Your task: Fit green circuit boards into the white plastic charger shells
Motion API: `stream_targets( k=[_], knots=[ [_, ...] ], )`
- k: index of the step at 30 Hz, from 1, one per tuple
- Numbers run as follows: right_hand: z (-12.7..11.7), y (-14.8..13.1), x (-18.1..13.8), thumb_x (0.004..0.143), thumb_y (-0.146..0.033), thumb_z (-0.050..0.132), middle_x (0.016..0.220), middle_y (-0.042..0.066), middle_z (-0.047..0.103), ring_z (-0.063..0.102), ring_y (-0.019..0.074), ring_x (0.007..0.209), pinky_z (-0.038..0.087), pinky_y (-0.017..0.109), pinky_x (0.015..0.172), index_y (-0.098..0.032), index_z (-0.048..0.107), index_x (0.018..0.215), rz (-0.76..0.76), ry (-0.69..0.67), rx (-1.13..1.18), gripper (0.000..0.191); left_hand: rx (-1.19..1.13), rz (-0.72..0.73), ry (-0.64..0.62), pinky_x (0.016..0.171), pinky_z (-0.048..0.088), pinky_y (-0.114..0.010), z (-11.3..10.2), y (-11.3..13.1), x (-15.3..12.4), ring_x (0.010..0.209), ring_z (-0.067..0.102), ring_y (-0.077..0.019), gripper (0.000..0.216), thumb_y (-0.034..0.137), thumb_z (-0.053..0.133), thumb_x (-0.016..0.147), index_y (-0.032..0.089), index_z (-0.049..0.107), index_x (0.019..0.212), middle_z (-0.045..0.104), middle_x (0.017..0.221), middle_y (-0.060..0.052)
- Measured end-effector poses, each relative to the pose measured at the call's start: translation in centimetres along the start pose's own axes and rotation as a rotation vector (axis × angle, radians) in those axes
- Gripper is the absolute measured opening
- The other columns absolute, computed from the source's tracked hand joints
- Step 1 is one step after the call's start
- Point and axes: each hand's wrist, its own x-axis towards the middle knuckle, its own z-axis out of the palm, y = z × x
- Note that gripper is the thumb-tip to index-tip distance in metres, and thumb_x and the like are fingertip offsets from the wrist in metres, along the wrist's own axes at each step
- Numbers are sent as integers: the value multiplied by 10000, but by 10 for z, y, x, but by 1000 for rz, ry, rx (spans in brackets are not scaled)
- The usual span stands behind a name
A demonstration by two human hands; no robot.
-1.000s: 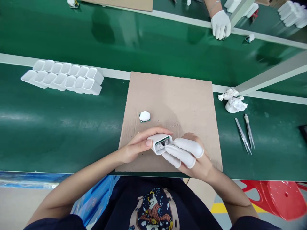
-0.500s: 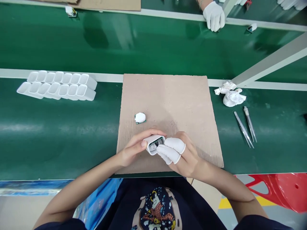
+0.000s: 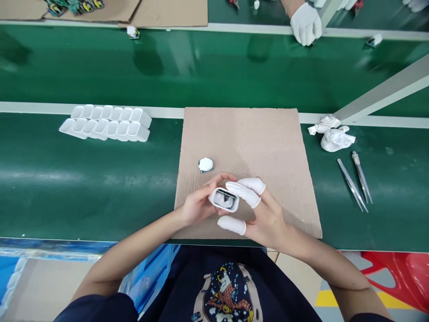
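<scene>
My left hand [image 3: 198, 202] is closed around a small white plastic housing [image 3: 214, 199], its open end tilted up towards me. Inside that opening, dark and whitish parts show, too shadowed to name. My right hand [image 3: 259, 210] wears white finger cots on its thumb and two fingers. The thumb is spread away from the fingers, below the housing, while the cotted fingertips hover by its upper right edge; whether they touch it I cannot tell. Just beyond my left hand, a small green circuit board with a white padded top [image 3: 205, 164] lies on the cardboard sheet [image 3: 248, 138].
Rows of white housings [image 3: 110, 125] stand at the left. Two tweezers [image 3: 351, 184] and crumpled white material [image 3: 337, 139] lie at the right, near a metal post [image 3: 385, 91]. Across the bench is another person's gloved hand [image 3: 306, 24]. A red stool [image 3: 409, 273] stands below right.
My right fingers were pinched at the housing's opening and are now spread apart. The housing has turned with its opening more towards me. The whole view has shifted slightly.
</scene>
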Motion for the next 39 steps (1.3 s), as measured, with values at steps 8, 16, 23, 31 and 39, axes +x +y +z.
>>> stream_targets(
  k=[8, 16, 23, 31, 39],
  knots=[
    [-33, 90, 92, 792, -310, 734, 1008, 58, 704, 670, 233, 884, 539, 347, 787, -204, 685, 1072, 466, -53, -238, 304, 1132, 479, 392, 889, 447, -352, -14, 13, 8, 964, 537, -208, 328, 447, 402, 1001, 205, 499, 1200, 594, 1126, -93],
    [-44, 191, 200, 920, -287, 646, 1123, 98, 654, 641, 219, 1023, 529, 412, 905, -114, 632, 1112, 747, 32, -538, 258, 1869, 424, 898, 1077, 229, -630, -56, 99, -25, 1376, 261, -441, 470, 92, 528, 830, 118, 501, 1299, 480, 1382, -214],
    [-25, 151, 193, 914, -271, 611, 1375, 289, 464, 439, 403, 1291, 397, 599, 1010, -27, 481, 1326, 618, -1, -641, 496, 2044, 293, 1075, 1008, 279, -657, -108, 123, -56, 1353, 290, -486, 382, 25, 431, 813, 80, 586, 1158, 473, 1336, -261],
    [44, 47, 97, 840, -247, 708, 1325, 71, 595, 567, 243, 1174, 458, 328, 975, -239, 588, 1263, -95, -630, -457, 439, 2059, 337, 911, 983, 391, -582, -99, 131, -58, 1211, 446, -411, 179, 149, 451, 887, 138, 628, 917, 491, 1221, -196],
    [31, 49, 68, 925, -298, 616, 888, 142, 689, 635, 300, 948, 508, 396, 823, -125, 666, 955, -54, -657, -629, 182, 1870, 309, 288, 744, 516, -340, -25, 56, -56, 756, 630, -174, 119, 135, 438, 925, 179, 527, 859, 531, 1146, -89]
  ],
)
